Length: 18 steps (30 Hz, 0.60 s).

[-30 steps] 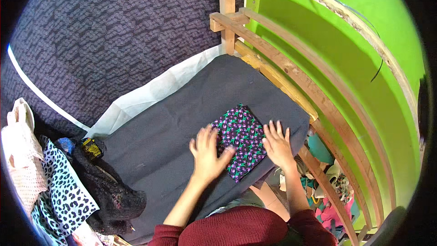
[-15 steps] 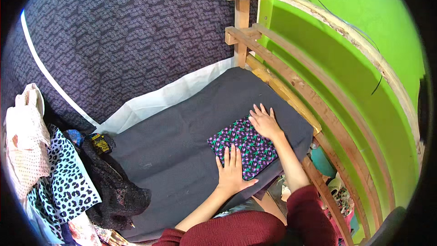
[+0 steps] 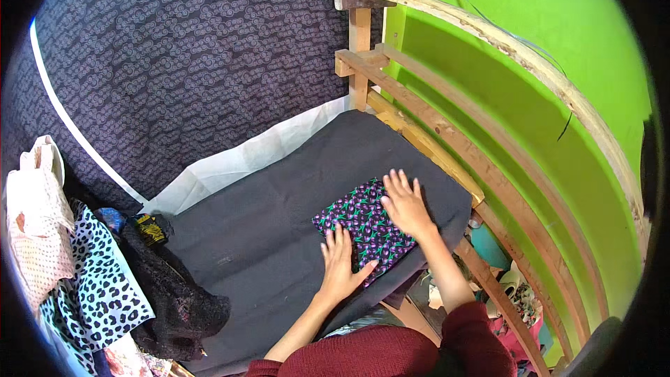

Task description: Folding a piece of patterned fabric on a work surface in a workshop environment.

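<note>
A folded piece of dark cloth with a purple and green print lies flat on the dark grey sheet. My left hand is at its near left edge, fingers spread, with the fingertips and thumb on the cloth. Over the cloth's far right edge is my right hand, its fingers stretched out and slightly apart. Neither hand grips anything. Part of the cloth's right side is hidden under my right hand and wrist.
At the left are heaped clothes: a pale dotted garment, a leopard-print cloth and a black lacy piece. Wooden rails run along the right, before a green wall. A patterned dark curtain hangs behind.
My left hand has shifted slightly left and its thumb has lifted onto the cloth's near edge. My right hand has moved a little toward the right edge. The whole view has tilted slightly.
</note>
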{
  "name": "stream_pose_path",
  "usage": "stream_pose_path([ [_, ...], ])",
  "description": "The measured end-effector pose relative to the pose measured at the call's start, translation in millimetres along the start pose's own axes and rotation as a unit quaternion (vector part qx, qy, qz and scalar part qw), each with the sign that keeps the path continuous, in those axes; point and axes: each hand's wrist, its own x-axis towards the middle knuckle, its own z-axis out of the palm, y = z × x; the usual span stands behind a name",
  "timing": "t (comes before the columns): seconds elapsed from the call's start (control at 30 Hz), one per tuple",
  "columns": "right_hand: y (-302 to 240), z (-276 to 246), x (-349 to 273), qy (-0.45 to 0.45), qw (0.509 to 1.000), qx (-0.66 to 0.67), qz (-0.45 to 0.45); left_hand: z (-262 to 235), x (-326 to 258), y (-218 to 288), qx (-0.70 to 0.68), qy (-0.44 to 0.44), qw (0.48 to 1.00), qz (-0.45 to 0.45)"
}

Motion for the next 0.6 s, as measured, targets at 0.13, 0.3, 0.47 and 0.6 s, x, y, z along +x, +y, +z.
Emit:
stream_pose_path([
  [0.13,-44,-13,-43,-0.088,0.976,0.056,-0.191,4,-4,4,0.090,-0.029,0.995,-0.031],
  [0.3,24,5,-61,-0.066,0.996,0.044,-0.038,4,-4,7,0.128,-0.047,0.990,-0.015],
  [0.47,31,7,-60,-0.026,0.953,0.288,0.085,7,-20,3,-0.112,0.051,0.990,-0.067],
  [0.6,31,15,-60,-0.015,0.926,0.358,0.114,10,-21,10,-0.348,0.056,0.930,-0.103],
])
